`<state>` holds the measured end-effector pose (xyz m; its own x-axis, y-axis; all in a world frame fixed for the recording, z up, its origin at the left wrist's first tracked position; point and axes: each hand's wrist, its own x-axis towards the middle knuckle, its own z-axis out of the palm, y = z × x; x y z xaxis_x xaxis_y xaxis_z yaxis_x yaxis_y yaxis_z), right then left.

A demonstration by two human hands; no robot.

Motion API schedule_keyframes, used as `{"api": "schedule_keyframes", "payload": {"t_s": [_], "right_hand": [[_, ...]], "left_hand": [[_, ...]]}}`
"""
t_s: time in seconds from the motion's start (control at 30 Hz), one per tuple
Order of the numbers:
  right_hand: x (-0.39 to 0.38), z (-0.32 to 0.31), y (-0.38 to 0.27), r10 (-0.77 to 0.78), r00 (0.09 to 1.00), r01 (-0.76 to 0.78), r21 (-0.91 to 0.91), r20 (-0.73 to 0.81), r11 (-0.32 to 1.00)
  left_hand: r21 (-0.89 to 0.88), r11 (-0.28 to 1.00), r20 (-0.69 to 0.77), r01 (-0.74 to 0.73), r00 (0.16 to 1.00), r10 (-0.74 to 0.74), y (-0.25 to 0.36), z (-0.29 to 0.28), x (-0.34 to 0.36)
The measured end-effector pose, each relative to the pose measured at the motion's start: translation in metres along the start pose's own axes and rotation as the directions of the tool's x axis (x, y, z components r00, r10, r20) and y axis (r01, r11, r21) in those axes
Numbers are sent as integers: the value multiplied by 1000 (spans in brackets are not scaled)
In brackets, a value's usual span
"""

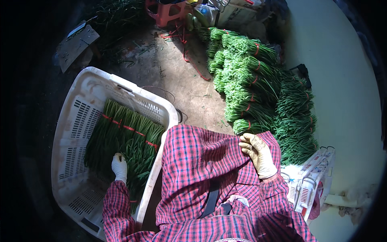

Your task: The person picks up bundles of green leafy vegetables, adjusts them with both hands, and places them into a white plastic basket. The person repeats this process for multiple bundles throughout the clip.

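Note:
A white plastic crate stands at my left, holding several bundles of long green chive-like stalks tied with red bands. My left hand, in a pale glove, reaches into it and rests against the stalks. Its fingers point down among them and are partly hidden, so whether they grip anything does not show. My right hand, in a yellow-stained glove, lies over the knee of my red plaid garment, fingers a little bent and apart. No bundle is in it.
Tied green bundles are heaped beyond my right knee, along the pale wall. White crates stand at the right. Far off are a red plastic stool, loose red ties on the floor, and a small board at left.

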<state>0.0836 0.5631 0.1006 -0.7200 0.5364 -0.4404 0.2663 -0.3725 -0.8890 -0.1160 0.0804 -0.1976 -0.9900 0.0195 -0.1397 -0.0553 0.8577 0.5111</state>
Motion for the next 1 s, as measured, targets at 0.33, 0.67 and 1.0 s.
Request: {"api": "schedule_keyframes", "payload": {"t_s": [0.33,0.67,1.0], "right_hand": [[-40,-50,-15,-55,997,67,275,-50,959],[146,-164,-35,356,920,-391,-347,-163,853],[289,-203,225,638,506,-441,462,-580,769]], "left_hand": [[271,962,115,-26,993,-5,7,-2,15],[178,972,162,156,969,-185,-28,18,25],[319,927,182,195,948,-262,-22,9,15]]}}
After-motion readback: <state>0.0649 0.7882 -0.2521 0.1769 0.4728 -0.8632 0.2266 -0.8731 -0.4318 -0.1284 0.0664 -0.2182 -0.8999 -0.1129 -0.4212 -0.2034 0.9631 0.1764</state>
